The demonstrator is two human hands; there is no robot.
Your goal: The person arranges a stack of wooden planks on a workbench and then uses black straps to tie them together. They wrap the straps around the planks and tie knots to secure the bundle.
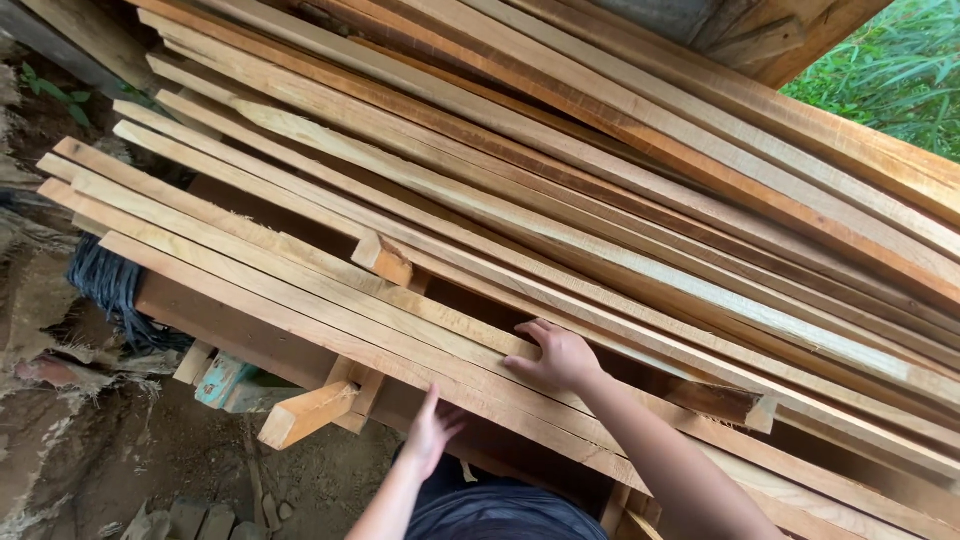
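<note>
Nearest, the left hand (432,432) lies flat and released against the front edge of the plank stack (520,200). Just beyond, the right hand (558,355) has its grip curled over one long plank (300,262), which runs off up and leftward from that hand. Behind, green grass (890,70) shows.

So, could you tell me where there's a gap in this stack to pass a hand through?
A dark gap opens between the planks, bordered by the short block on one side and the right hand on the other. Another hollow lies under the front plank beside the left hand. Farther up, the stack is packed tight.
</note>
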